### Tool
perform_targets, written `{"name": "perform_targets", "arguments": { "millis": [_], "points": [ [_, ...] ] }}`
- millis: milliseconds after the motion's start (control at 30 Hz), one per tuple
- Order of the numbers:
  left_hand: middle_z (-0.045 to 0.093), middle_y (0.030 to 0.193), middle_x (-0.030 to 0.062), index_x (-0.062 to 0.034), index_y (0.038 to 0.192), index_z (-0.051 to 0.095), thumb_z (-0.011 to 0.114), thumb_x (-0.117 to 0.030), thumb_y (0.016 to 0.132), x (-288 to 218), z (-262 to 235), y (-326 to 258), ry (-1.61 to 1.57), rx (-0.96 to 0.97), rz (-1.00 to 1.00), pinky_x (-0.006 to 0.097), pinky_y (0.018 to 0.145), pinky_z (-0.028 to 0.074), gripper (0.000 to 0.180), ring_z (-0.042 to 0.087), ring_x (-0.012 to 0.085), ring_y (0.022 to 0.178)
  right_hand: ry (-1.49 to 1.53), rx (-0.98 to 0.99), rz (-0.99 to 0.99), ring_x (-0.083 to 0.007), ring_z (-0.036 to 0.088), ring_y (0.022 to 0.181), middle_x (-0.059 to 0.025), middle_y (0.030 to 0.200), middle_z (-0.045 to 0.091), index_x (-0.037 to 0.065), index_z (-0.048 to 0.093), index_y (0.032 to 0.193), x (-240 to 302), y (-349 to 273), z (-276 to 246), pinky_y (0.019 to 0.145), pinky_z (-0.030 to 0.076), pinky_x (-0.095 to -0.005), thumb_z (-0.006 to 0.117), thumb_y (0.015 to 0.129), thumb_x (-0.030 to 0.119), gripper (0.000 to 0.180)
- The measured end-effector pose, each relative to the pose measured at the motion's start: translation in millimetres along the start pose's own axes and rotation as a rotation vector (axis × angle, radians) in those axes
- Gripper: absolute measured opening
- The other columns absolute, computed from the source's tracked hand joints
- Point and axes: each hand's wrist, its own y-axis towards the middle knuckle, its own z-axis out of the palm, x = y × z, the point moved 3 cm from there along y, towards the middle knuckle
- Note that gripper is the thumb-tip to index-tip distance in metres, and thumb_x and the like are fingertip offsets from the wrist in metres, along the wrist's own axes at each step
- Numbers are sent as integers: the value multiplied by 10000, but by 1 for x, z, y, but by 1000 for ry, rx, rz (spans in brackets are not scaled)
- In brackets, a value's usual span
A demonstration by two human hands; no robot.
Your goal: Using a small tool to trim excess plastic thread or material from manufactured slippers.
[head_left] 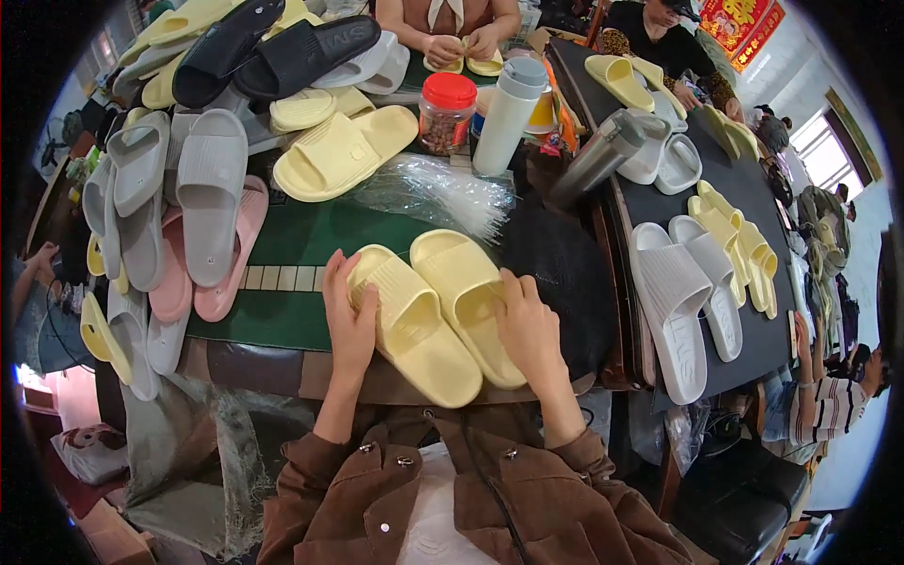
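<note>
A pair of pale yellow slide slippers lies side by side at the table's near edge, heels toward me. My left hand [350, 315] grips the outer side of the left slipper [422, 344], thumb by its strap. The right slipper [485, 325] is held by my right hand [529, 325], its fingers closed at the strap's outer edge. What those fingertips pinch, beyond the slipper, is hidden. Just past the toes lies a bundle of thin clear plastic strips [461, 198] in a clear bag. Another yellow slipper [344, 151] rests farther back on the left.
Grey slippers [212, 198], pink slippers [235, 254] and black slippers [306, 56] are heaped on the left. A red-lidded jar [446, 118], a pale bottle [508, 118] and a steel flask [598, 155] stand behind. White slippers [673, 311] lie on the right-hand table. Across from me, a person's hands [461, 47] hold yellow slippers.
</note>
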Motion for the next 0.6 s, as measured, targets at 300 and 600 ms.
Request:
{"name": "perform_targets", "arguments": {
  "millis": [300,600],
  "points": [
    [514,1269,127,-20,1166,564,549,-23,855,4,-9,13,-147,67,-66,334,1017,364,312,489,248,1184,97,113,-76,-365,626,795,-164,905,626,4,591,1083,1,-11,-18,679,506,-433,549,893,188,268],
    [596,1084,141,12,1124,580,597,-91,865,-8,13,41,-162,312,-19,338,864,456,279,593,251,980,345,111,-126,-254,637,730,-155,876,659,-7,618,1089,-17,-8,-28,661,500,-322,598,868,124,258]
  ]
}}
